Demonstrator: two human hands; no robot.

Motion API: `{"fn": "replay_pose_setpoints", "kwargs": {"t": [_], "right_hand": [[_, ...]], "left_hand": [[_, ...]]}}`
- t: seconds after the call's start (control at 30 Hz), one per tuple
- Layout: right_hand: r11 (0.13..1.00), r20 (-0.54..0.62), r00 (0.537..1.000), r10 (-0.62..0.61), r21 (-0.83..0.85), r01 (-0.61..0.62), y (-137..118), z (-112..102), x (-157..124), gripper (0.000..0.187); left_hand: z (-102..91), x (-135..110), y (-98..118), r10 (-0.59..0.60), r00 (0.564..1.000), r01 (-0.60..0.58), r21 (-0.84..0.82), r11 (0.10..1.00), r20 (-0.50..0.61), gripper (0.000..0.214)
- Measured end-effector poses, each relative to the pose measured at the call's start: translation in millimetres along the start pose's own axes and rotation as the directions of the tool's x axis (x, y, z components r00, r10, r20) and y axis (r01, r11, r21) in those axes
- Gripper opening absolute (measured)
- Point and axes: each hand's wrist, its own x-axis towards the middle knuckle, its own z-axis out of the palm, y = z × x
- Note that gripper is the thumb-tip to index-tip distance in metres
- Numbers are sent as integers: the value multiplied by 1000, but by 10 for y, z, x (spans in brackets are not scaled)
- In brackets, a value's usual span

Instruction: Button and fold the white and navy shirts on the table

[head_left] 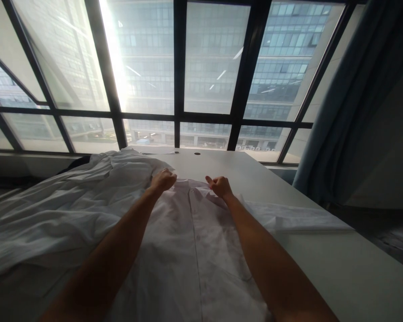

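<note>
A white button-up shirt (177,241) lies front up on the table, its button placket running down the middle and its collar end away from me. My left hand (163,180) is closed at the left of the collar, pinching the fabric. On the other side, my right hand (219,186) has its fingers curled on the shirt's right shoulder, with the thumb sticking out. One sleeve (302,217) stretches flat to the right across the table. The fingertips of both hands are partly hidden.
A large heap of rumpled white cloth (70,205) covers the left side. The white table (325,264) has two round holes near its far edge. Behind it stand tall windows (215,58) with dark frames. A blue-grey curtain (329,107) hangs at the right.
</note>
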Motion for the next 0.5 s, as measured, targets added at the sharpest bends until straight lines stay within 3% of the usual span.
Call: {"fn": "replay_pose_setpoints", "kwargs": {"t": [0.1,0.23,0.3,0.43,0.5], "right_hand": [[999,11,1000,-26,-29,26,-33,3,19,29],[995,121,988,-98,22,96,-23,-5,36,32],[997,149,986,-72,4,72,-17,-9,44,22],[997,139,989,44,62,-53,-30,-16,71,12],[971,155,980,121,188,-150,-49,-31,89,13]], "left_hand": [[-80,-13,89,-61,998,58,81,995,32,46],[-52,-16,57,0,994,-17,159,987,109,33],[-8,1,3,-18,992,-1,151,988,125,28],[87,40,-73,-100,986,116,-118,986,136,57],[109,45,-71,-69,980,118,-267,957,185,46]]}}
